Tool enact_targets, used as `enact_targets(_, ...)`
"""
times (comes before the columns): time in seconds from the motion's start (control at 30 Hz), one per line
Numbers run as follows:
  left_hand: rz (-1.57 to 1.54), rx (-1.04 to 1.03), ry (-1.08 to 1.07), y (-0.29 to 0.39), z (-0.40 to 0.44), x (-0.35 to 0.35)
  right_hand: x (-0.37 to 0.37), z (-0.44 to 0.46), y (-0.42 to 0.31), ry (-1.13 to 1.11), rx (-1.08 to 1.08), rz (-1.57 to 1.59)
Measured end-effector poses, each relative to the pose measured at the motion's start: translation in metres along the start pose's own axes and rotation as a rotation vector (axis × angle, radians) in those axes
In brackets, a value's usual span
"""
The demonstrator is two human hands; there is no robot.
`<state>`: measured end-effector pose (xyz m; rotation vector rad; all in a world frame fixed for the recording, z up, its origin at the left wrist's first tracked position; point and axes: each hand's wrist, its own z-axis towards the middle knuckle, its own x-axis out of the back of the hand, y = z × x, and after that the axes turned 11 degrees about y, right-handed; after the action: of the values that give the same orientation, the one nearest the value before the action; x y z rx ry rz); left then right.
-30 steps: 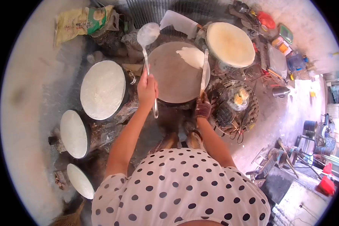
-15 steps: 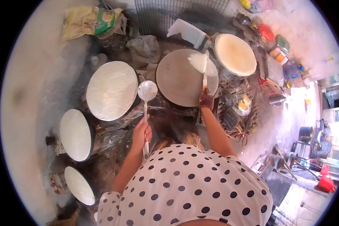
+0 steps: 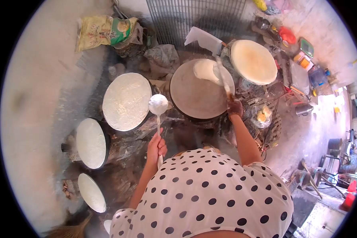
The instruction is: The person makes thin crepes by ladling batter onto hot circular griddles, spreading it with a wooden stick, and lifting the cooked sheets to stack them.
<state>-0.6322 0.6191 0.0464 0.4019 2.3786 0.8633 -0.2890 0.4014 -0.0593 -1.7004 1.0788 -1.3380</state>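
Note:
My left hand [image 3: 156, 149] is closed around the handle of a ladle [image 3: 158, 104], whose white-coated bowl points up. My right hand [image 3: 235, 108], in a brown glove, grips a long batter spreader [image 3: 225, 79]. The spreader's far end lies against a patch of pale batter [image 3: 204, 70] on a round griddle [image 3: 194, 97]. Most of that griddle's surface shows bare and grey. To its left, another griddle carries a full round of white batter [image 3: 127, 101]. Two more batter-covered griddles, middle [image 3: 90, 143] and lowest [image 3: 92, 192], stand further left.
A stack of round flatbreads [image 3: 253, 62] stands right of the griddle, near a white cloth-like flag [image 3: 202, 39]. A wire basket [image 3: 277, 123] and a bag of yellowish pieces [image 3: 262, 115] sit by my right arm. A yellow-green sack [image 3: 105, 31] leans behind.
My right hand has shifted slightly with the spreader, and the batter patch has become longer toward the left. The whole view has moved a little; the ladle stays in my left hand.

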Motion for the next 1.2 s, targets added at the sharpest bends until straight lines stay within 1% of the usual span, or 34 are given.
enact_targets(0.03, 0.008, -0.002, 0.005, -0.001, 0.0, -0.003, -0.007, 0.0, -0.002, 0.02, -0.054, 0.01)
enact_targets(0.1, -0.027, 0.051, -0.012, -0.007, 0.001, -0.008, -0.033, 0.017, 0.001, -0.066, 0.301, -0.572)
enact_targets(0.13, -0.023, 0.051, -0.008, -0.01, 0.0, -0.011, -0.045, 0.026, 0.002, -0.069, 0.298, -0.568)
enact_targets(0.2, -0.031, 0.063, 0.027, -0.016, -0.001, -0.018, -0.069, 0.05, 0.009, -0.213, 0.22, -0.527)
enact_targets(0.23, -0.025, 0.063, 0.036, -0.019, -0.004, -0.022, -0.074, 0.072, 0.029, -0.221, 0.215, -0.522)
enact_targets(0.27, -0.031, 0.064, 0.043, -0.021, -0.006, -0.026, -0.076, 0.097, 0.058, -0.38, 0.275, -0.289)
enact_targets(0.3, -0.036, 0.067, 0.052, -0.022, -0.01, -0.029, -0.067, 0.09, 0.048, -0.533, 0.33, -0.051)
enact_targets(0.33, -0.031, 0.067, 0.065, -0.023, -0.015, -0.032, -0.045, 0.087, 0.04, -0.567, 0.212, -0.074)
enact_targets(0.37, -0.036, 0.069, 0.074, -0.023, -0.019, -0.037, -0.01, 0.067, -0.006, -0.603, 0.099, -0.098)
enact_targets(0.43, -0.048, 0.057, 0.095, -0.027, -0.023, -0.041, 0.008, 0.09, 0.02, -0.413, 0.464, -0.258)
enact_targets(0.47, -0.064, 0.04, 0.091, -0.03, -0.025, -0.041, 0.005, 0.091, 0.024, -0.428, 0.466, -0.251)
enact_targets(0.53, -0.11, 0.033, 0.119, -0.039, -0.03, -0.043, 0.0, 0.088, 0.036, -0.192, 0.239, -0.307)
enact_targets(0.57, -0.104, 0.034, 0.132, -0.042, -0.031, -0.042, -0.008, 0.081, 0.031, -0.202, 0.231, -0.302)
enact_targets(0.63, -0.139, 0.06, 0.118, -0.051, -0.028, -0.04, -0.03, 0.064, 0.001, -0.274, 0.338, -0.748)
enact_targets(0.67, -0.142, 0.067, 0.123, -0.052, -0.029, -0.043, -0.048, 0.071, 0.009, -0.321, 0.293, -0.802)
enact_targets(0.7, -0.138, 0.064, 0.127, -0.053, -0.03, -0.045, -0.051, 0.072, 0.009, -0.325, 0.292, -0.796)
enact_targets(0.77, -0.166, 0.082, 0.138, -0.054, -0.033, -0.048, -0.054, 0.071, 0.01, -0.527, 0.439, -0.521)
enact_targets(0.8, -0.167, 0.08, 0.141, -0.055, -0.037, -0.049, -0.047, 0.074, 0.016, -0.531, 0.441, -0.52)
enact_targets(0.83, -0.148, 0.058, 0.141, -0.055, -0.039, -0.05, -0.032, 0.081, 0.022, -0.601, 0.417, -0.258)
enact_targets(0.9, -0.135, 0.025, 0.14, -0.055, -0.044, -0.052, -0.012, 0.078, 0.007, -0.669, 0.402, 0.005)
enact_targets(0.97, -0.123, 0.016, 0.156, -0.055, -0.05, -0.053, 0.012, 0.063, -0.036, -0.321, 0.299, -0.451)
enact_targets(1.0, -0.124, 0.01, 0.156, -0.058, -0.049, -0.051, -0.003, 0.068, -0.017, -0.241, 0.402, -0.501)
enact_targets(1.03, -0.136, 0.029, 0.176, -0.061, -0.047, -0.048, -0.014, 0.077, 0.001, -0.242, 0.403, -0.497)
enact_targets(1.1, -0.142, 0.044, 0.203, -0.063, -0.046, -0.04, -0.021, 0.051, -0.024, -0.35, 0.427, -0.868)
enact_targets(1.13, -0.172, 0.056, 0.183, -0.064, -0.045, -0.038, -0.009, 0.038, -0.048, -0.45, 0.383, -0.851)
enact_targets(1.17, -0.203, 0.07, 0.159, -0.064, -0.044, -0.037, -0.012, 0.044, -0.029, -0.448, 0.385, -0.85)
enact_targets(1.2, -0.205, 0.065, 0.153, -0.063, -0.045, -0.038, -0.018, 0.061, 0.007, -0.499, 0.623, -0.675)
